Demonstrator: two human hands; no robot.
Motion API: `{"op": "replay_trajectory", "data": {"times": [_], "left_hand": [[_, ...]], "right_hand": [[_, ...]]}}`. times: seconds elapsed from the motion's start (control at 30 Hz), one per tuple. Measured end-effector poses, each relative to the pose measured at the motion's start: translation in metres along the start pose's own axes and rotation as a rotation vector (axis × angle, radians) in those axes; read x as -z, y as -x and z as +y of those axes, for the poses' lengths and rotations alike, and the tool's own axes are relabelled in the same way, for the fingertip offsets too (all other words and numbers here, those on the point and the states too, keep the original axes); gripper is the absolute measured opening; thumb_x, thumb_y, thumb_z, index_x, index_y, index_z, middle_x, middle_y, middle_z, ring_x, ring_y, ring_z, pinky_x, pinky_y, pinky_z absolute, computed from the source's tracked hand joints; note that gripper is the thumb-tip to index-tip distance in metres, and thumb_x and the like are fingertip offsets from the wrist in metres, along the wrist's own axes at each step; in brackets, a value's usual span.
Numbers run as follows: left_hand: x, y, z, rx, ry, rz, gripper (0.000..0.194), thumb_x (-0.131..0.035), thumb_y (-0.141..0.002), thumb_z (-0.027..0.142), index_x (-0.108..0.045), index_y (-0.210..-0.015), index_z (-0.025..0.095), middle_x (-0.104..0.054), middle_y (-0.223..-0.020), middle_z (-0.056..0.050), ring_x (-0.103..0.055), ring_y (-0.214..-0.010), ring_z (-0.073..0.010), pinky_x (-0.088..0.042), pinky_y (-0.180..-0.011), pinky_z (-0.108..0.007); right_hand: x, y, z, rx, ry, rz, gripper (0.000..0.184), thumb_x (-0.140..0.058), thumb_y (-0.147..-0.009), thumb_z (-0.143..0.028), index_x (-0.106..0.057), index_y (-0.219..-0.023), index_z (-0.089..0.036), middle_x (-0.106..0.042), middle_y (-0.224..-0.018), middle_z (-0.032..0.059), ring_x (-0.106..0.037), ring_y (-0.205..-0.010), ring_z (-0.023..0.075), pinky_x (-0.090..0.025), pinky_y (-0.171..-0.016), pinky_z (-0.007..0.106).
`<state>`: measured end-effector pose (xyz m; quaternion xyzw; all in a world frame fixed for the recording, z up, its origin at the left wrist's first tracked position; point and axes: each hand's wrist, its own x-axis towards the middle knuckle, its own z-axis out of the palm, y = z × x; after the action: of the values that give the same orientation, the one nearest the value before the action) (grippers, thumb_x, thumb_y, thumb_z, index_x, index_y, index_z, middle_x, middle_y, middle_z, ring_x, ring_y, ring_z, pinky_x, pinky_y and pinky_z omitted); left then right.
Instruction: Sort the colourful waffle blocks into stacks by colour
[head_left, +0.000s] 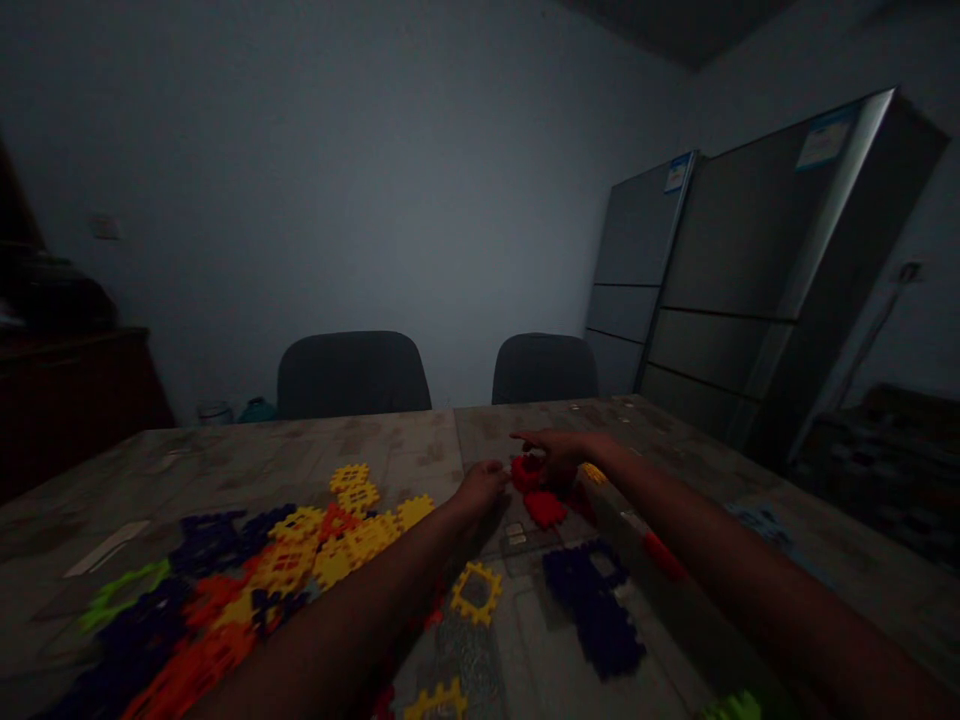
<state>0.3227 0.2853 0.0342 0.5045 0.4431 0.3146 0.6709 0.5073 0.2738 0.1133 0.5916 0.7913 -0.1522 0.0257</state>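
Red plastic pieces [545,509] lie on the counter [247,460], grouped towards its far side, where both hands meet. The right hand [559,455] is over the group, its index finger extended leftward above the upper piece; its other fingers are in shadow, and whether they pinch anything cannot be told. The left hand [480,487] is at the group's left edge, fingers bent and drawn near one another, tips at or just beside the upper red piece; contact or grip cannot be confirmed.

Nearer than the group, dark blue pieces [611,635] lie between the forearms. A yellow frame [487,612] lies flat to their left, with an open centre and toothed edges. Behind the right wrist, a small yellow piece [594,473] is partly visible. One red strip [664,555] shows beside the right forearm; light blue pieces [765,525] lie beyond that arm.

Left of the left forearm is a mixed heap: yellow pieces [367,540], orange pieces [210,655], further dark blue ones, and a bright green frame [127,590] at its left side.

Two dark chairs [352,375] stand at the far edge. A grey fridge [720,260] stands at right. Lighting is dim.
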Motion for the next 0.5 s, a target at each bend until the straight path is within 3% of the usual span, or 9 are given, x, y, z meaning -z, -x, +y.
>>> {"op": "replay_trajectory", "data": {"times": [0.23, 0.5], "left_hand": [[0.004, 0.034, -0.012, 0.082, -0.001, -0.086, 0.024, -0.067, -0.099, 0.031, -0.062, -0.117, 0.015, -0.067, -0.106, -0.005, -0.067, -0.081, -0.017, -0.06, -0.069, -0.031], [-0.013, 0.045, -0.014, 0.062, -0.014, -0.196, 0.021, -0.067, -0.099, 0.03, -0.064, -0.112, 0.015, -0.067, -0.101, -0.004, -0.067, -0.077, -0.0155, -0.059, -0.066, -0.03]], "right_hand": [[0.004, 0.041, -0.009, -0.147, 0.084, 0.124, 0.033, -0.064, -0.1, -0.034, -0.06, -0.129, -0.019, -0.065, -0.127, 0.0091, -0.066, -0.107, 0.0245, -0.056, -0.092, 0.047], [-0.021, 0.073, -0.033, -0.142, 0.117, -0.102, 0.022, -0.066, -0.098, -0.033, -0.067, -0.112, -0.017, -0.069, -0.111, 0.0048, -0.068, -0.093, 0.0206, -0.059, -0.081, 0.039]]}}
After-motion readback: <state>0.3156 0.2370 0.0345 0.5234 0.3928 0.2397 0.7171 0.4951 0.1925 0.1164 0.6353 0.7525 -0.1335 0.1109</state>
